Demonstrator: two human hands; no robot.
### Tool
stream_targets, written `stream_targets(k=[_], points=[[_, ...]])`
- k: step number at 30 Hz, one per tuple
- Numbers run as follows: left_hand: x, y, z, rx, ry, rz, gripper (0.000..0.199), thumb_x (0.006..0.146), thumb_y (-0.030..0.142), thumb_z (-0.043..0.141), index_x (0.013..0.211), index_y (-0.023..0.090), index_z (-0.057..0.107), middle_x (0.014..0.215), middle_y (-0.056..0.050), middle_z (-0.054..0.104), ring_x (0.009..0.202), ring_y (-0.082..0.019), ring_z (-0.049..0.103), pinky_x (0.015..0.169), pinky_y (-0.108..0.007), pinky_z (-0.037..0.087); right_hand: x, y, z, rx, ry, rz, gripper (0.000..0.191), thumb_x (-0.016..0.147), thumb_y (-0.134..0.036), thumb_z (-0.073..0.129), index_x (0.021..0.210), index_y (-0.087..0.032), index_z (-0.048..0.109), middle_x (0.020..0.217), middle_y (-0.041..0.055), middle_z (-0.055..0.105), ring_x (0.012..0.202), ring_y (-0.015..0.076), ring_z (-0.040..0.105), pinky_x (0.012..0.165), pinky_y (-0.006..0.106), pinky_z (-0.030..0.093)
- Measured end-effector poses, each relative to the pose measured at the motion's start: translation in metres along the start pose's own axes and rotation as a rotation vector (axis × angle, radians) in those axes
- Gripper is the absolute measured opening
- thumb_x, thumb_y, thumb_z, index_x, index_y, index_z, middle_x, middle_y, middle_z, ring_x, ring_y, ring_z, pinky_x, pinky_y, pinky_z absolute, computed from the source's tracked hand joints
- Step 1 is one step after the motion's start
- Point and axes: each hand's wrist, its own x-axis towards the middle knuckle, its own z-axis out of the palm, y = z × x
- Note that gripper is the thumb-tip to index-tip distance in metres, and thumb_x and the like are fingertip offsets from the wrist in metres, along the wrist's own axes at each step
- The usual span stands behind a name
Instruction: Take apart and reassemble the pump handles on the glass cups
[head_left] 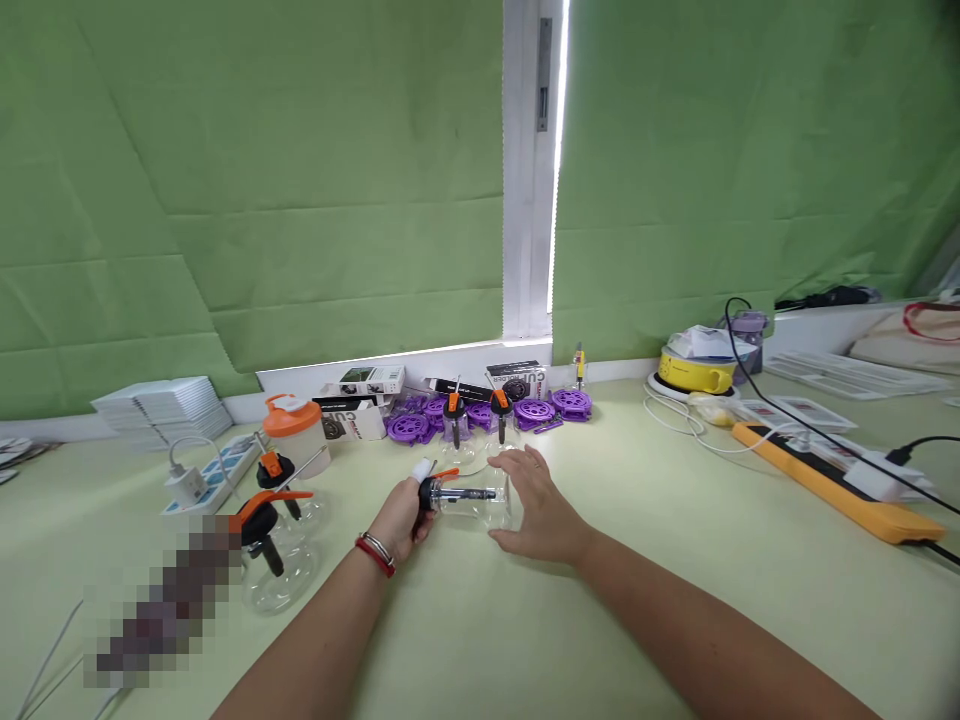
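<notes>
A clear glass oil bottle [474, 508] with a black lid, an orange lever and a dark inner tube lies on its side between my hands, above the table. My left hand [401, 518] is closed around its lid end. Spanning the round glass base, my right hand [541, 508] has its fingers on the far side and its thumb on the near side. Just beyond stand two similar bottles, one on the left [454, 425] and one on the right [502, 425]. Two more, a nearer bottle [279, 575] and a farther bottle [289, 498], stand left of my left arm.
Purple plastic reel-like parts [534, 412] and cup holder boxes [352, 420] line the back wall. An orange-lidded shaker [294, 425] and a white power strip [217, 475] are at left. At right lie an orange power strip [832, 485], cables and a yellow bowl [696, 374].
</notes>
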Motion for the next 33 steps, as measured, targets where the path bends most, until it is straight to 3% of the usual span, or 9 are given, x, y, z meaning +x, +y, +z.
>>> stream_targets(k=[5, 7, 11, 18, 22, 26, 29, 31, 33], points=[[-0.010, 0.005, 0.009, 0.046, -0.012, 0.158, 0.047, 0.077, 0.064, 0.043, 0.060, 0.020, 0.042, 0.038, 0.007, 0.038, 0.027, -0.007, 0.030, 0.030, -0.020, 0.017, 0.002, 0.009, -0.002, 0.632, -0.071, 0.486, 0.069, 0.070, -0.047, 0.068, 0.125, -0.023, 0.034, 0.098, 0.0056, 0.055, 0.086, 0.0195, 0.061, 0.073, 0.035, 0.052], [-0.013, 0.004, 0.013, 0.069, -0.036, 0.254, 0.046, 0.077, 0.064, 0.042, 0.063, 0.020, 0.043, 0.040, 0.008, 0.037, 0.028, -0.007, 0.031, 0.031, -0.020, 0.019, 0.003, 0.015, 0.002, 0.798, -0.113, 0.675, 0.055, 0.078, -0.060, 0.053, 0.115, -0.021, 0.041, 0.081, 0.0024, 0.057, 0.065, 0.0167, 0.062, 0.052, 0.028, 0.049], [-0.011, -0.001, 0.016, 0.120, -0.062, 0.311, 0.046, 0.077, 0.065, 0.042, 0.070, 0.020, 0.045, 0.044, 0.008, 0.039, 0.029, -0.007, 0.034, 0.031, -0.020, 0.020, 0.003, 0.024, 0.010, 0.951, -0.209, 0.947, 0.068, 0.080, -0.076, 0.027, 0.111, -0.018, 0.044, 0.069, 0.0042, 0.059, 0.048, 0.0176, 0.060, 0.034, 0.022, 0.034], [-0.002, -0.007, 0.009, 0.072, 0.066, 0.197, 0.037, 0.078, 0.056, 0.043, 0.070, 0.021, 0.043, 0.045, 0.006, 0.045, 0.031, -0.011, 0.044, 0.032, -0.022, 0.022, 0.000, 0.023, 0.005, 1.170, -0.131, 0.780, 0.068, 0.073, -0.047, 0.070, 0.131, -0.034, 0.037, 0.126, 0.0074, 0.050, 0.080, 0.0154, 0.066, 0.062, 0.028, 0.053], [-0.007, -0.005, 0.012, 0.074, 0.120, 0.226, 0.029, 0.079, 0.047, 0.044, 0.068, 0.021, 0.041, 0.045, 0.006, 0.044, 0.031, -0.011, 0.043, 0.032, -0.022, 0.023, -0.001, 0.027, 0.008, 1.129, -0.230, 0.828, 0.056, 0.077, -0.054, 0.062, 0.121, -0.023, 0.046, 0.092, 0.0059, 0.064, 0.062, 0.0164, 0.066, 0.042, 0.022, 0.045], [-0.012, -0.003, 0.016, 0.093, 0.131, 0.316, 0.027, 0.079, 0.044, 0.045, 0.066, 0.021, 0.041, 0.047, 0.006, 0.042, 0.033, -0.009, 0.040, 0.033, -0.021, 0.024, 0.001, 0.032, 0.014, 1.010, -0.320, 0.906, 0.066, 0.081, -0.073, 0.032, 0.085, -0.012, 0.056, 0.059, 0.0047, 0.059, 0.039, 0.0120, 0.054, 0.030, 0.019, 0.033], [-0.010, -0.003, 0.014, 0.093, 0.134, 0.336, 0.027, 0.078, 0.044, 0.046, 0.066, 0.020, 0.043, 0.047, 0.006, 0.042, 0.035, -0.009, 0.040, 0.033, -0.021, 0.025, 0.003, 0.029, 0.011, 1.032, -0.265, 0.881, 0.061, 0.081, -0.070, 0.040, 0.086, -0.012, 0.059, 0.073, 0.0084, 0.062, 0.052, 0.0133, 0.060, 0.034, 0.019, 0.039], [-0.007, -0.003, 0.012, 0.086, 0.154, 0.336, 0.028, 0.078, 0.045, 0.045, 0.065, 0.020, 0.043, 0.046, 0.006, 0.041, 0.035, -0.009, 0.039, 0.033, -0.021, 0.025, 0.002, 0.027, 0.007, 1.118, -0.213, 0.826, 0.049, 0.078, -0.057, 0.059, 0.105, -0.016, 0.057, 0.095, 0.0095, 0.063, 0.069, 0.0149, 0.064, 0.045, 0.022, 0.048], [-0.005, -0.004, 0.010, 0.078, 0.177, 0.330, 0.029, 0.078, 0.046, 0.045, 0.065, 0.020, 0.042, 0.046, 0.007, 0.039, 0.035, -0.009, 0.038, 0.033, -0.021, 0.024, 0.000, 0.027, 0.005, 1.195, -0.211, 0.774, 0.062, 0.071, -0.043, 0.073, 0.124, -0.026, 0.046, 0.110, 0.0075, 0.059, 0.075, 0.0150, 0.065, 0.053, 0.024, 0.051]])
